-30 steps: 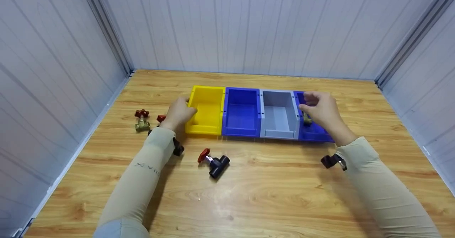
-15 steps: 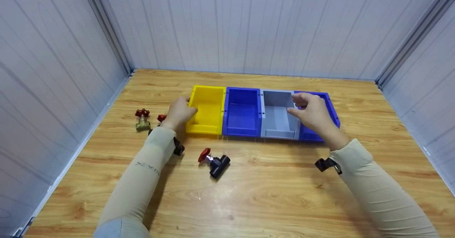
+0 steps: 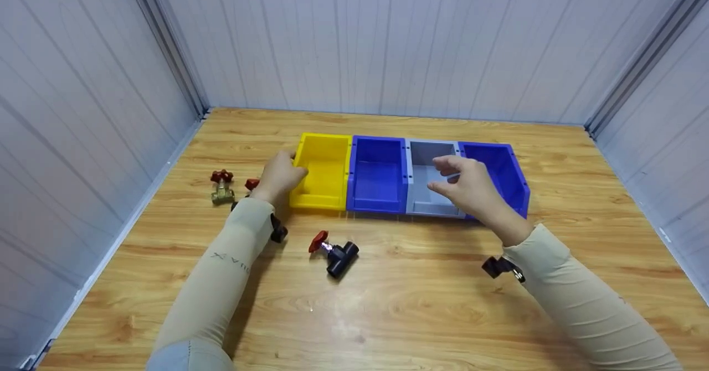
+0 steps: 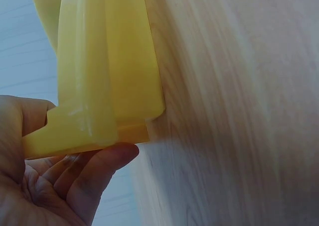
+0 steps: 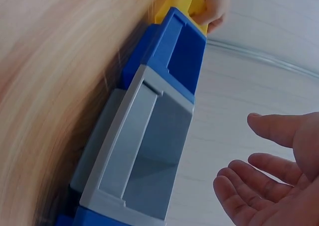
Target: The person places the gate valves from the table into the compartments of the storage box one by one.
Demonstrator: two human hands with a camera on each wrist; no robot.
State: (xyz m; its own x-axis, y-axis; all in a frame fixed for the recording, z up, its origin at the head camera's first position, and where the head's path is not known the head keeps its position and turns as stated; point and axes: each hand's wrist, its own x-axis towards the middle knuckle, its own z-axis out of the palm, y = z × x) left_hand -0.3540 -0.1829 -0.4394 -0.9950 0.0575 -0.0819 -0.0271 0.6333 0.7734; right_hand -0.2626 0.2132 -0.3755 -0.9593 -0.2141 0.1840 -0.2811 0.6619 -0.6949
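My left hand (image 3: 277, 178) grips the left side wall of the yellow bin (image 3: 325, 185), its thumb over the rim. In the left wrist view, fingers (image 4: 102, 169) of that hand curl against the outside of the wall. My right hand (image 3: 472, 189) hovers with nothing in it over the grey bin (image 3: 422, 195) and the edge of the right blue bin (image 3: 512, 180). Its thumb and fingers are parted and loosely bent, as the right wrist view also shows. Between the yellow and grey bins stands another blue bin (image 3: 378, 180).
A black tee-shaped valve with a red handle (image 3: 340, 257) lies in front of the bins. To the left sits a brass valve with a red handwheel (image 3: 222, 194). Another red handwheel (image 3: 252, 184) shows partly behind my left wrist. Panelled walls enclose the wooden table (image 3: 421, 315).
My right hand has moved left and toward me, from over the right blue bin to the grey one. A brass valve seen in that blue bin is hidden now. My left hand has stayed put.
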